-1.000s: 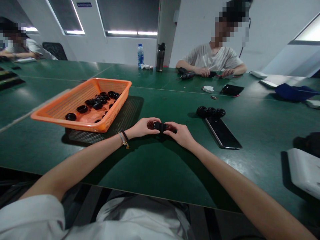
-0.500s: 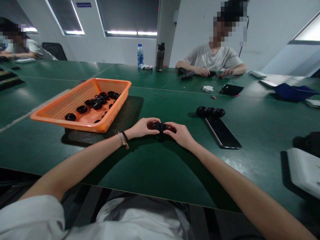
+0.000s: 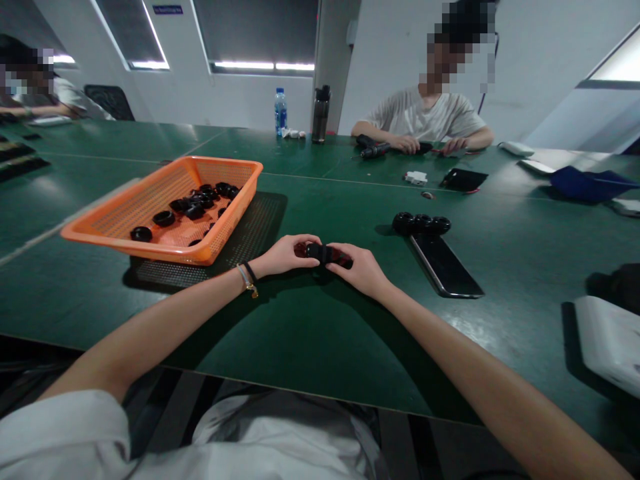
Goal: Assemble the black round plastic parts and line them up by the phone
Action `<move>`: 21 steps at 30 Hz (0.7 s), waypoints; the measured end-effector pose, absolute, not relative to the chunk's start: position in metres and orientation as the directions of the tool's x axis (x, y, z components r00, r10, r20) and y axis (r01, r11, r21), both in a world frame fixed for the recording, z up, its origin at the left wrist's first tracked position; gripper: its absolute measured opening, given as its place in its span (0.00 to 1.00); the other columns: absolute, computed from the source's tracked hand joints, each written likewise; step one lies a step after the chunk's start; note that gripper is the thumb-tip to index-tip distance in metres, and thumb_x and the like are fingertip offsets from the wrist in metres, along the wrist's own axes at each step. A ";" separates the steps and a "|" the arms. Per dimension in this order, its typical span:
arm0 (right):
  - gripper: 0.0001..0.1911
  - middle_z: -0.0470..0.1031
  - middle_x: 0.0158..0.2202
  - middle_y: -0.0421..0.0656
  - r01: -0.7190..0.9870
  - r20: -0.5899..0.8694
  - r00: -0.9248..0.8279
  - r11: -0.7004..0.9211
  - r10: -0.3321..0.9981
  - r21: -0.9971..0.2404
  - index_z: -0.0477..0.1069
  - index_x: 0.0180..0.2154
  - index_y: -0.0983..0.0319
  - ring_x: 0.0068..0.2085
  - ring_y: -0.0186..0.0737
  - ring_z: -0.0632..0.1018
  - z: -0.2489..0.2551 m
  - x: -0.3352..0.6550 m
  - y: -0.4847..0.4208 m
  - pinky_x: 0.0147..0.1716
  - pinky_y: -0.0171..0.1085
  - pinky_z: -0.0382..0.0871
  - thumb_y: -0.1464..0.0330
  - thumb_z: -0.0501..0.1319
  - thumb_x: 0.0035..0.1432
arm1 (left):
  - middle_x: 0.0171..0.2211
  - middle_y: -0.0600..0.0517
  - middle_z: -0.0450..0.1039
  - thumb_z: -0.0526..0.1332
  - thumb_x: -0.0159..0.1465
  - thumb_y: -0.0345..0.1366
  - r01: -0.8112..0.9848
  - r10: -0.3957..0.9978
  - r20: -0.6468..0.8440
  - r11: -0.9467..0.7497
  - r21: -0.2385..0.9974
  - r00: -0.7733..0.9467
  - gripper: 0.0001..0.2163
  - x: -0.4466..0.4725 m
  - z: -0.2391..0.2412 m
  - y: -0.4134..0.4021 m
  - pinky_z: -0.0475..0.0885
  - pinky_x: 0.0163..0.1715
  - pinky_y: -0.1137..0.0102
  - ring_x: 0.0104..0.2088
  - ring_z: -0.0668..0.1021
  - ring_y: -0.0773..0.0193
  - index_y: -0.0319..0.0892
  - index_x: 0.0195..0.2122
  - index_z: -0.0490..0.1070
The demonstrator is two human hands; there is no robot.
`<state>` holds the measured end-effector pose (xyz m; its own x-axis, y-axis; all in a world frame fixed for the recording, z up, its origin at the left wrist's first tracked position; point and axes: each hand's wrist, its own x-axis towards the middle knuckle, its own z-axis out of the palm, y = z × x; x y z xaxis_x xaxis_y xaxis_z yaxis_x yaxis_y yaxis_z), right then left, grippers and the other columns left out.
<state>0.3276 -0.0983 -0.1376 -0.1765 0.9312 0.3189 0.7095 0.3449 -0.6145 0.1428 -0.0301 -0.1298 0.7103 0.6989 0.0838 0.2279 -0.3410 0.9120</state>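
Note:
Between my two hands, just above the green table (image 3: 310, 333), is a small black rounded part (image 3: 316, 252), partly covered by fingers. My left hand (image 3: 293, 253) grips its left end with thumb and fingers. Its right end is pinched by my right hand (image 3: 363, 267). What exactly the part is, and whether it is one piece or two, I cannot make out. To the left, an orange basket (image 3: 235, 167) holds several black ring-like parts (image 3: 195, 208). Right of my hands, a row of black round parts (image 3: 421, 224) touches the top end of a dark phone (image 3: 447, 267).
A white box-like object (image 3: 610, 340) lies at the right edge. Across the table a person (image 3: 425, 120) works near a power drill (image 3: 373, 148). A water bottle (image 3: 281, 112) and a dark flask (image 3: 321, 115) stand at the back. Another person (image 3: 65, 97) sits far left.
My fingers have shifted very slightly around the black part, which is tilted a little differently. Both hands keep their grip in nearly the same place.

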 end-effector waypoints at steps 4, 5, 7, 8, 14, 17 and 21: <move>0.17 0.75 0.37 0.45 0.704 0.308 -0.150 0.320 0.940 -0.634 0.69 0.42 0.62 0.37 0.41 0.75 -0.137 0.326 -0.098 0.39 0.42 0.70 0.71 0.62 0.48 | 0.33 0.52 0.72 0.65 0.48 0.36 0.239 0.699 0.080 -0.347 0.907 0.711 0.20 0.143 -0.130 -0.030 0.69 0.36 0.72 0.32 0.73 0.67 0.37 0.42 0.68; 0.17 0.75 0.36 0.44 0.691 0.302 -0.141 0.313 0.943 -0.652 0.69 0.42 0.62 0.37 0.40 0.75 -0.137 0.326 -0.097 0.39 0.41 0.70 0.72 0.62 0.47 | 0.33 0.52 0.72 0.65 0.48 0.36 0.240 0.698 0.081 -0.349 0.906 0.712 0.20 0.143 -0.130 -0.030 0.68 0.36 0.71 0.33 0.73 0.67 0.36 0.43 0.68; 0.17 0.75 0.34 0.42 0.656 0.286 -0.130 0.299 0.949 -0.693 0.68 0.42 0.62 0.35 0.38 0.76 -0.136 0.325 -0.098 0.38 0.40 0.70 0.73 0.62 0.47 | 0.34 0.51 0.72 0.65 0.48 0.37 0.238 0.697 0.084 -0.352 0.905 0.712 0.21 0.143 -0.131 -0.030 0.68 0.37 0.71 0.33 0.73 0.66 0.36 0.43 0.68; 0.16 0.75 0.33 0.42 0.641 0.276 -0.126 0.291 0.953 -0.710 0.68 0.41 0.62 0.35 0.38 0.76 -0.136 0.325 -0.098 0.38 0.40 0.70 0.74 0.62 0.47 | 0.34 0.51 0.72 0.65 0.48 0.37 0.236 0.697 0.086 -0.352 0.906 0.712 0.21 0.143 -0.132 -0.029 0.68 0.37 0.71 0.33 0.73 0.66 0.36 0.43 0.68; 0.14 0.75 0.33 0.42 0.626 0.231 -0.117 0.252 0.966 -0.738 0.68 0.39 0.62 0.35 0.37 0.76 -0.134 0.324 -0.098 0.39 0.40 0.69 0.74 0.62 0.47 | 0.35 0.51 0.71 0.65 0.47 0.36 0.231 0.695 0.090 -0.355 0.906 0.714 0.21 0.142 -0.133 -0.028 0.69 0.37 0.70 0.34 0.73 0.66 0.36 0.43 0.67; 0.13 0.76 0.33 0.41 0.634 0.235 -0.115 0.253 0.965 -0.731 0.69 0.39 0.62 0.34 0.37 0.76 -0.134 0.325 -0.098 0.38 0.40 0.70 0.73 0.62 0.48 | 0.35 0.51 0.71 0.65 0.48 0.36 0.227 0.692 0.093 -0.356 0.906 0.716 0.21 0.142 -0.134 -0.028 0.69 0.38 0.70 0.34 0.73 0.67 0.36 0.43 0.67; 0.13 0.76 0.32 0.41 0.646 0.245 -0.116 0.261 0.962 -0.717 0.69 0.39 0.62 0.33 0.37 0.76 -0.136 0.326 -0.097 0.36 0.39 0.69 0.72 0.62 0.48 | 0.35 0.51 0.71 0.65 0.48 0.35 0.230 0.690 0.095 -0.363 0.903 0.717 0.21 0.142 -0.134 -0.028 0.69 0.37 0.71 0.34 0.73 0.67 0.37 0.43 0.68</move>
